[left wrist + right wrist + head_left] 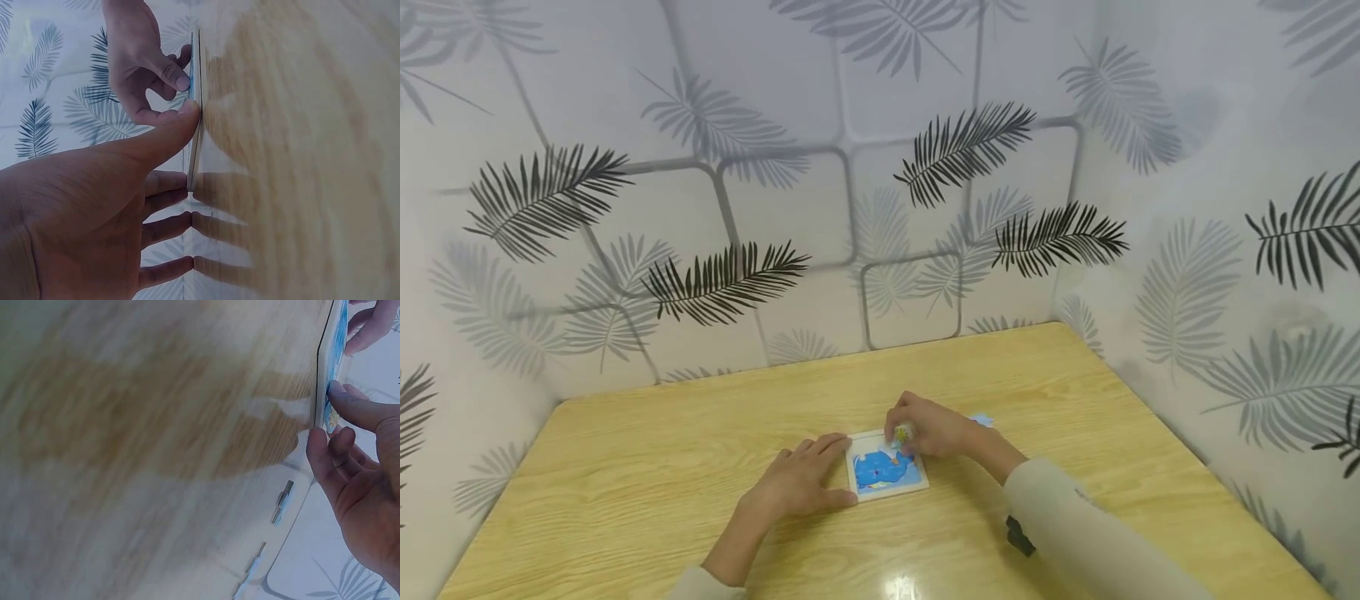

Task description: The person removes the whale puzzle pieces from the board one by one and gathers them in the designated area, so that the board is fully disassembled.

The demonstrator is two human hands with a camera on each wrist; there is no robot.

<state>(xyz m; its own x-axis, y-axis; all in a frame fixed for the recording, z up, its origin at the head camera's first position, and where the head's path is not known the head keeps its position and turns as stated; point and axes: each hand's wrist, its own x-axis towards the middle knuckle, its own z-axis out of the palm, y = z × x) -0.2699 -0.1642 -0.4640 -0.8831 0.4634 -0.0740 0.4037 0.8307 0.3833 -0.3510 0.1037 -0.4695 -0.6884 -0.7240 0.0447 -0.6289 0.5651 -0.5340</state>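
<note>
A shallow white-framed puzzle board point(887, 493) with a blue whale picture lies flat on the wooden table. My left hand point(801, 482) rests at its left side, fingers spread, with the thumb against the near left corner. In the left wrist view, that thumb touches the board's edge point(195, 147) and the outer fingertips touch the table. My right hand point(934, 427) is over the board's far right corner, pinching a puzzle piece point(902, 433) with a yellow mark. In the right wrist view, the piece point(332, 420) is partly hidden under the thumb.
A light blue puzzle piece point(981, 420) lies on the table beyond the right wrist. The right wrist view shows two loose pieces, one nearer point(282, 503) and one lower point(250, 572). A dark object point(1019, 536) shows beside the right sleeve. Leaf-patterned walls point(805, 208) border the table.
</note>
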